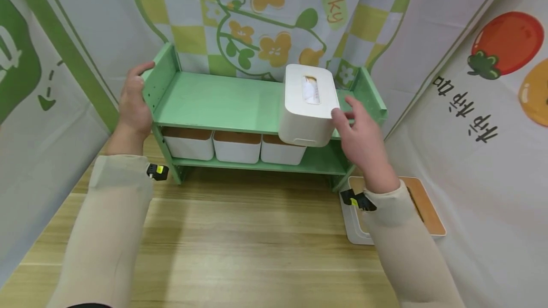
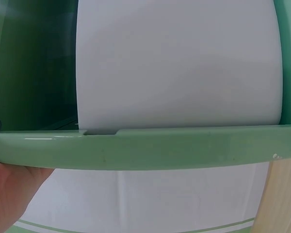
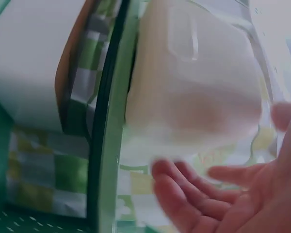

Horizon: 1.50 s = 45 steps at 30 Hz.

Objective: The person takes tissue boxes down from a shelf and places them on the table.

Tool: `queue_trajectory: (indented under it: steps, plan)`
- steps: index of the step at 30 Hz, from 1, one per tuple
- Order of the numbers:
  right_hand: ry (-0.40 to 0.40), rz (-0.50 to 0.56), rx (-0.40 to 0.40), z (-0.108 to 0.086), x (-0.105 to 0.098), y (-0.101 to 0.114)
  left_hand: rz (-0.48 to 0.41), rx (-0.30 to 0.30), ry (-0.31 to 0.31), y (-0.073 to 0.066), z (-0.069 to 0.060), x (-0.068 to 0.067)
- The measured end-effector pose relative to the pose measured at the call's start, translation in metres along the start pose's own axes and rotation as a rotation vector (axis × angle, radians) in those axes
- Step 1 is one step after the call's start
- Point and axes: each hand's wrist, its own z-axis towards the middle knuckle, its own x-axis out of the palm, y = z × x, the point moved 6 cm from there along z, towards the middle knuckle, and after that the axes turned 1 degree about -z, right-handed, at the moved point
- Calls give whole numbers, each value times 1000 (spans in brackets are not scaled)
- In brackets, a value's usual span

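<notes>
A white tissue box [image 1: 306,125] with a slot in its lid stands at the right part of the top board of a green shelf [image 1: 231,101]. Its lower front covers part of the board's front edge. My right hand [image 1: 361,134] is at the box's right side, fingers spread and loosely bent; in the right wrist view the hand [image 3: 233,199] shows a gap to the blurred box [image 3: 194,92]. My left hand [image 1: 136,101] grips the shelf's left side panel [image 1: 161,77] at its upper edge; only part of that hand [image 2: 14,189] shows in the left wrist view.
Three white bins [image 1: 237,149] stand in a row on the lower board. On the floor at the right, partly behind my right forearm, lies a white-rimmed, brown-topped item [image 1: 428,208]. Printed cloth walls [image 1: 462,170] enclose the shelf's back and sides.
</notes>
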Motion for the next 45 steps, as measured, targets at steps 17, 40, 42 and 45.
queue_trajectory:
  steps: [17, 40, 42, 45]
  plan:
    - [332, 903, 397, 4, 35, -28, 31, 9, -8, -2, -1, 0]
    - [320, 1058, 391, -8, 34, -27, 49, -33, 9, 1, 0, 0]
    - [316, 1051, 388, -8, 33, -26, 43, -38, 9, 1, -1, 0]
    - [309, 1034, 395, -5, 31, -26, 41, -40, 11, 1, 0, 0]
